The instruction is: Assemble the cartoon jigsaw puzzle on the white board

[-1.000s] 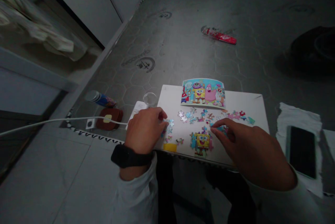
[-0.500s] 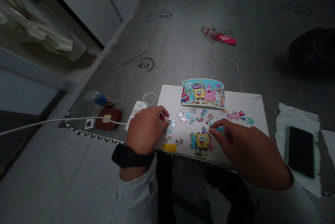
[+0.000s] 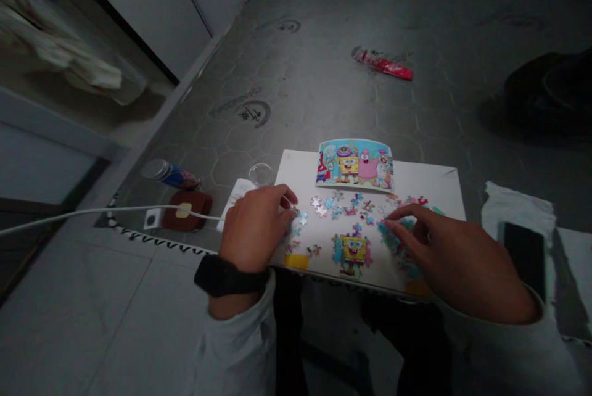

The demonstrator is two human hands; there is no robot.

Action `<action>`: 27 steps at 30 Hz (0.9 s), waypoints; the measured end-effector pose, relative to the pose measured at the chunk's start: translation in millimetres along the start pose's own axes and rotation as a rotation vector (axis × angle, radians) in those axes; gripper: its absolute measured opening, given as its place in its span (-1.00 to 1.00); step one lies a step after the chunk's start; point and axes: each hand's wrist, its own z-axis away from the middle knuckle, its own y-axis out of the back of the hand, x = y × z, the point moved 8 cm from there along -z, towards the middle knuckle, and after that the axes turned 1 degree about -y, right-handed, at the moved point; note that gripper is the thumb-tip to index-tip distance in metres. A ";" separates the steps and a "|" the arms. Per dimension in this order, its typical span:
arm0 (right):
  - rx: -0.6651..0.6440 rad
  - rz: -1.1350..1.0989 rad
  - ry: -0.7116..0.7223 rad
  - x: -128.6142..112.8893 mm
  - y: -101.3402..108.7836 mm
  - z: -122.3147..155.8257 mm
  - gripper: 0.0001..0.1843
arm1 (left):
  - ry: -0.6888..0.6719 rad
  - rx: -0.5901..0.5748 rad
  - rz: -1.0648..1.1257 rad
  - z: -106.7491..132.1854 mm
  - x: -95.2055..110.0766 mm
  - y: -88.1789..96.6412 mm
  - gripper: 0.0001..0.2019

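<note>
A white board (image 3: 430,180) lies on the table's near edge with loose jigsaw pieces (image 3: 333,203) spread over it. A partly joined puzzle section (image 3: 354,251) with a yellow cartoon face lies near its front. Behind the pieces stands a curved picture card (image 3: 355,165) of cartoon figures. My left hand (image 3: 259,223) rests at the board's left edge, fingers curled beside several pieces; what the fingertips hold is hidden. Over the right side, my right hand (image 3: 444,248) pinches thumb and index finger together at a small puzzle piece (image 3: 383,222), with more pieces partly covered beneath.
A phone (image 3: 525,257) lies on white paper (image 3: 515,202) at right. On the left are a white cable (image 3: 115,213), a brown case (image 3: 187,211), a can (image 3: 173,174) and a clear round lid (image 3: 261,174). A red packet (image 3: 383,65) lies farther back.
My right hand has moved right, away from the joined section, uncovering its right side. My left hand stays about where it was. The view has shifted slightly.
</note>
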 end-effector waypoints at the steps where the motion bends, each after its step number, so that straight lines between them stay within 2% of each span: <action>1: 0.012 -0.011 -0.002 3.0 1.5 -0.7 -0.63 | -0.004 0.003 -0.003 -0.2 0.2 0.2 -0.86; 6: 0.090 -0.047 -0.013 17.0 9.5 -2.3 -0.59 | 0.003 0.005 -0.037 -0.7 -0.7 0.0 -0.83; 15: 0.118 -0.062 -0.022 26.6 17.6 -1.4 -0.59 | -0.006 0.004 -0.074 -0.5 2.7 -1.0 -0.82; 21: 0.102 -0.039 -0.122 43.2 23.0 -1.1 -0.61 | -0.027 0.008 -0.094 -1.1 6.4 -0.3 -0.87; 27: 0.140 -0.063 -0.133 57.7 29.9 0.6 -0.58 | -0.034 0.009 -0.107 -1.1 12.6 0.9 -0.89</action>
